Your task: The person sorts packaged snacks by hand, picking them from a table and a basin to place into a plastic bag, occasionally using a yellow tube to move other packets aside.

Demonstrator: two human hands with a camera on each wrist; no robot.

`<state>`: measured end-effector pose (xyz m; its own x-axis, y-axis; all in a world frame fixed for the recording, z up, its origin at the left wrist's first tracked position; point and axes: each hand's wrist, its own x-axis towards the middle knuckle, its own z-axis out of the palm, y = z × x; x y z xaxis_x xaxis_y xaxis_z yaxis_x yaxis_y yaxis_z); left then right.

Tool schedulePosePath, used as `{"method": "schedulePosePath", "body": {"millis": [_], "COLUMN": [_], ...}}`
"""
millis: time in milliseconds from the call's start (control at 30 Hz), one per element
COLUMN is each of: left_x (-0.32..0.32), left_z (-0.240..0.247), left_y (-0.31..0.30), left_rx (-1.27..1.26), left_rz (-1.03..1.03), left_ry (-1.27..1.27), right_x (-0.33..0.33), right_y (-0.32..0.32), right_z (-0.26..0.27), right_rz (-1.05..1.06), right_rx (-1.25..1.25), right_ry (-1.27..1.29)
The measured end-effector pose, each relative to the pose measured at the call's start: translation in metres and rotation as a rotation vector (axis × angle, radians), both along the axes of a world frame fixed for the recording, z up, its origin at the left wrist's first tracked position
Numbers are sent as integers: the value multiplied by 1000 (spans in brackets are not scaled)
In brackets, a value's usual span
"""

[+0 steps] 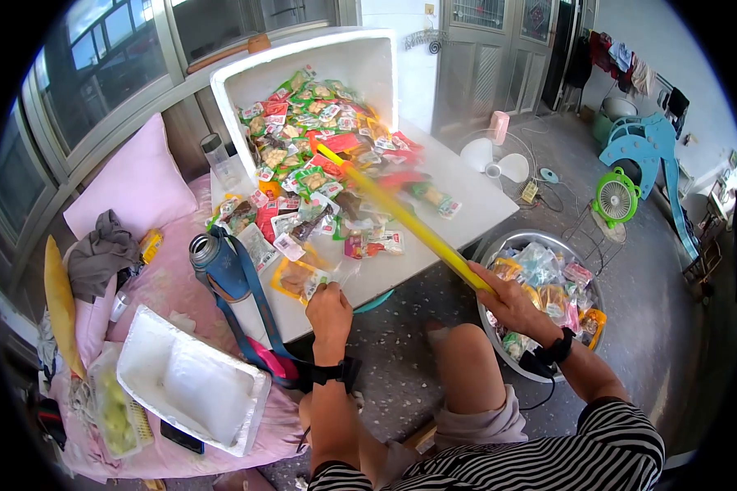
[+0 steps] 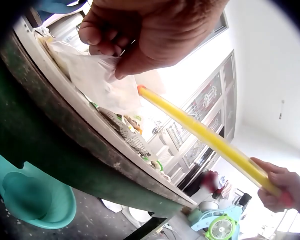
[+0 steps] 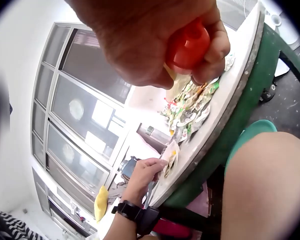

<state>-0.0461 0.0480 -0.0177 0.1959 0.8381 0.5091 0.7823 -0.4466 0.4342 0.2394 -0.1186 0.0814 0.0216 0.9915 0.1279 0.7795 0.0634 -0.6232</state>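
Note:
My left hand (image 1: 331,317) pinches the edge of a clear plastic snack packet (image 1: 296,277) with orange trim, at the table's near edge. In the left wrist view, thumb and fingertips meet on the clear packet (image 2: 97,82). My right hand (image 1: 512,304) grips a long yellow stick (image 1: 409,219) by its near end; a red end cap (image 3: 189,46) shows in the right wrist view. The stick slants across the white table (image 1: 458,184) toward the heap of small snack packets (image 1: 303,168). Motion blurs the red and orange things around the stick's far part.
The heap spills from a tipped white foam box (image 1: 303,51). Right of my knee, a metal basin (image 1: 485,315) holds more packets. Left of the table stand a blue flask (image 1: 219,260) with a strap and a foam lid (image 1: 192,380). Fans stand on the floor at right, including a green fan (image 1: 616,199).

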Motion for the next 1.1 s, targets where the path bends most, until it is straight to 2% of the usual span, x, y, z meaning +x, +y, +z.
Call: {"method": "schedulePosePath", "body": {"millis": [67,200,267,333,367,467,500,567,700,800,867,967,1067,1100], "left_x": [0,-1,-2,-2,-3,-4,-4,-3,-3,-4,-5,-5,-4,-4], "left_z": [-1,-2,-2,0,1,4,5,5,1,2,0,2,-3,-2], "left_y": [2,4,5,5,4,2,2,2,2,1,3,4,6,6], "left_rx": [3,-35,-20,-28,-28,-29,-35,-35,-27,-20,-13,-46,-27,-40], "left_rz": [-7,6,0,-3,-3,0,3,3,-8,4,8,9,-11,-7], "left_ry": [-8,-54,-58,-54,-51,-50,-50,-48,-15,-11,-41,13,-13,-7], "right_x": [-11,-47,-53,-67,-71,-53,-42,-31,-23,-15,-11,-6,7,8], "right_y": [47,151,206,210,207,185,162,122,53,19,0,-24,-35,-39], "right_z": [1,-1,-29,-16,-15,-50,-49,-34,-1,-2,-7,-6,-33,-31], "right_rz": [54,69,151,149,144,189,141,174,111,93,91,68,68,-12], "right_rx": [69,55,180,-12,-109,243,154,87,-69,-58,-16,-84,6,-33], "right_ry": [26,147,134,184,211,-17,-99,-69,-148,-140,-98,-55,196,275]}}
